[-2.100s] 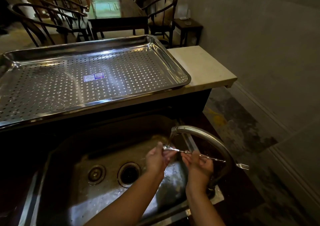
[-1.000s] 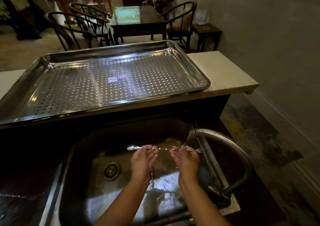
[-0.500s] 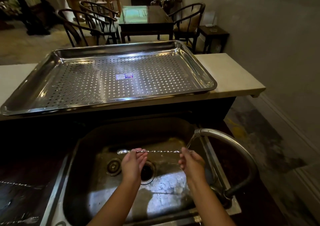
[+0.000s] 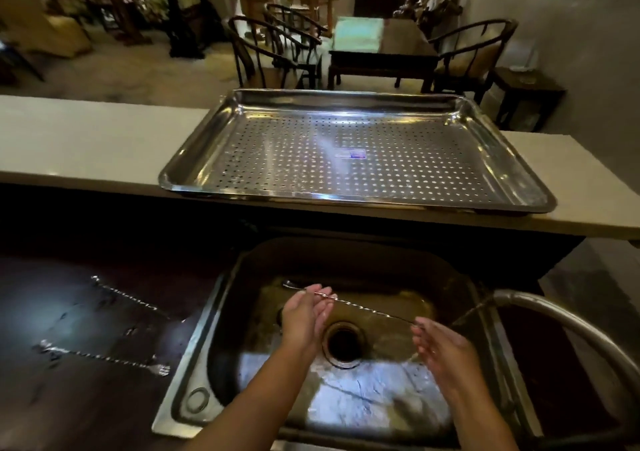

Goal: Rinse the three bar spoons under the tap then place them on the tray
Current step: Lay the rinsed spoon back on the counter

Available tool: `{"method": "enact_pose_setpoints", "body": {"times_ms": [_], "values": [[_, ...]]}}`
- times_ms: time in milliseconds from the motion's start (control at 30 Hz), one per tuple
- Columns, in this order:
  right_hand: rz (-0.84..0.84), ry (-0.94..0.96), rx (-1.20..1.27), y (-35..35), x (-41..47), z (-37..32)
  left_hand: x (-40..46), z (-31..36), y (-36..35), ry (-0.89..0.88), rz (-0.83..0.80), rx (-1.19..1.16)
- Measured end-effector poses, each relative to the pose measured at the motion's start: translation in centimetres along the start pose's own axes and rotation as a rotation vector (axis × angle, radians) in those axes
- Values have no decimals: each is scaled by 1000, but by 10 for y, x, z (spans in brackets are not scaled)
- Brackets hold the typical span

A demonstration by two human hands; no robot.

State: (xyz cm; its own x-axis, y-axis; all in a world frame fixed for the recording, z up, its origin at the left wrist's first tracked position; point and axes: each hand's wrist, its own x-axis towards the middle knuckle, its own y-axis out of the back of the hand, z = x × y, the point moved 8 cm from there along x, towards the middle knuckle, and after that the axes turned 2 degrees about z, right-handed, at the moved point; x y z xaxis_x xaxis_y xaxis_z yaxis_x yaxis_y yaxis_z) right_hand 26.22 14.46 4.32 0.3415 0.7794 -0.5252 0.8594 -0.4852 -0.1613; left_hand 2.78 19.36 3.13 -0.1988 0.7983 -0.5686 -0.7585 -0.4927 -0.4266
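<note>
A long twisted bar spoon hangs over the steel sink. My left hand pinches it near the bowl end and my right hand holds its other end. The spoon lies left of the curved tap, whose spout sends a thin stream of water into the basin. Two more bar spoons lie on the dark counter left of the sink: one farther back, one nearer with its fork end toward the sink. The perforated steel tray sits on the pale ledge behind the sink with only a small label in it.
A round drain opens in the sink floor between my hands. The pale ledge runs across behind the sink. Beyond it stand dark wooden chairs and a table. A wall rises at the right.
The spoon and both hands have shifted left, away from the tap's stream. The view has swung left, bringing the dark counter with two more spoons into sight.
</note>
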Motion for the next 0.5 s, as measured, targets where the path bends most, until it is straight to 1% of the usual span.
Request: {"method": "enact_pose_setpoints", "body": {"times_ms": [100, 167, 233, 400, 500], "values": [[-44, 85, -188, -28, -4, 4, 4, 19, 21, -13, 33, -21], [-93, 141, -334, -53, -6, 11, 10, 35, 45, -34, 87, -38], [-145, 154, -444, -80, -9, 23, 17, 55, 74, -65, 144, -62], [-282, 179, -623, -157, -22, 56, 33, 105, 147, -121, 236, -90], [-357, 176, -680, -207, -29, 80, 44, 139, 199, -140, 335, -60]]}}
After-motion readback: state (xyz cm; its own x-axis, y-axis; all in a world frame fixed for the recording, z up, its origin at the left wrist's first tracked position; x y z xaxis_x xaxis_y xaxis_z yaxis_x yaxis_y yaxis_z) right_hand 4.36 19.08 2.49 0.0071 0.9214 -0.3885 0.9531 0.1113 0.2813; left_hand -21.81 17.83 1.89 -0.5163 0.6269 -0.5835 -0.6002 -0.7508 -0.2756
